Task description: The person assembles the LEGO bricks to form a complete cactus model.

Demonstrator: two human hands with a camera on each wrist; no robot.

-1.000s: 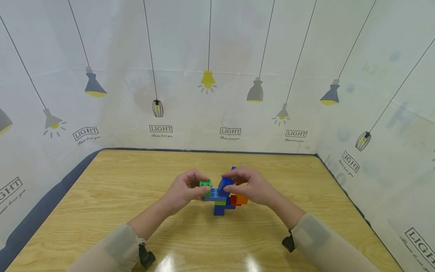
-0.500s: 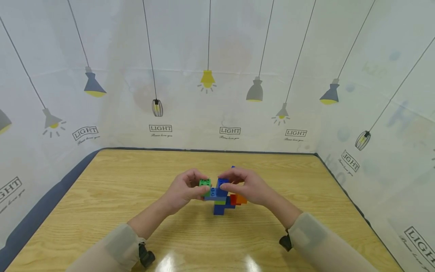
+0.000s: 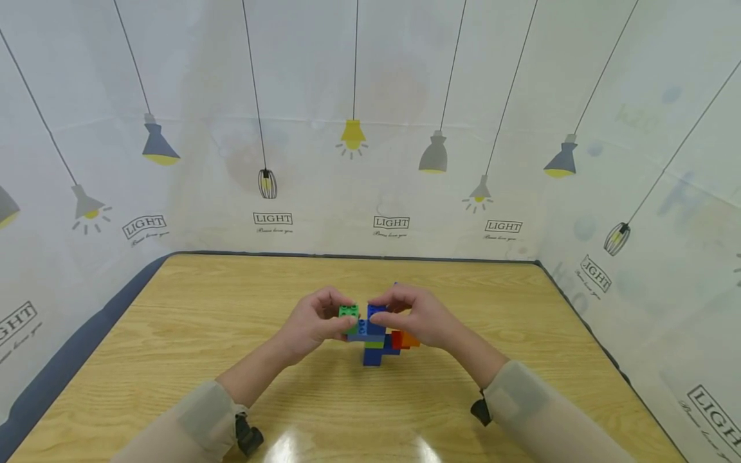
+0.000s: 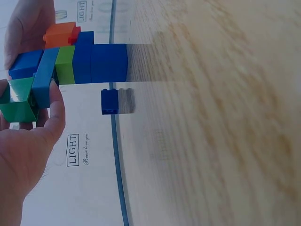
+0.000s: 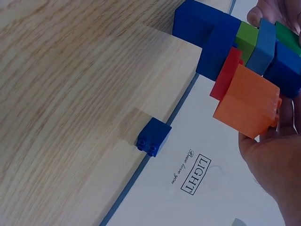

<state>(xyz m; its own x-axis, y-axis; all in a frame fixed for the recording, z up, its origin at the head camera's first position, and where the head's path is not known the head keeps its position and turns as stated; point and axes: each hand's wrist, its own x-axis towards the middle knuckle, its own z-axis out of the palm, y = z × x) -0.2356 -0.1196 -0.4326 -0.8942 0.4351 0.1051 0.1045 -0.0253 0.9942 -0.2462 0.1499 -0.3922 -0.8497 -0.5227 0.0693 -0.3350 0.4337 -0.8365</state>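
Note:
A stack of toy building bricks stands on the table: dark blue (image 3: 372,357) at the bottom, then a lime green brick (image 4: 65,65) and a lighter blue brick (image 4: 44,77) across the top. My left hand (image 3: 303,328) holds a green brick (image 3: 348,312) on the lighter brick's left end. With thumb and fingers, my right hand (image 3: 425,316) pinches a dark blue brick (image 5: 283,68) upright on the right end. Lower on the right side, a red brick (image 5: 227,73) and an orange brick (image 5: 249,101) stick out, partly hidden by my right hand in the head view.
Behind the stack, a loose dark blue brick (image 5: 154,136) lies on the wooden table (image 3: 231,289); in the head view only a sliver shows past my right hand. A pale wall sheet (image 3: 324,193) printed with lamps rises beyond the table's far edge.
The dark blue brick in my right hand went from tilted to upright on the lighter blue brick. My right hand shifted slightly left. The left hand stayed on the green brick.

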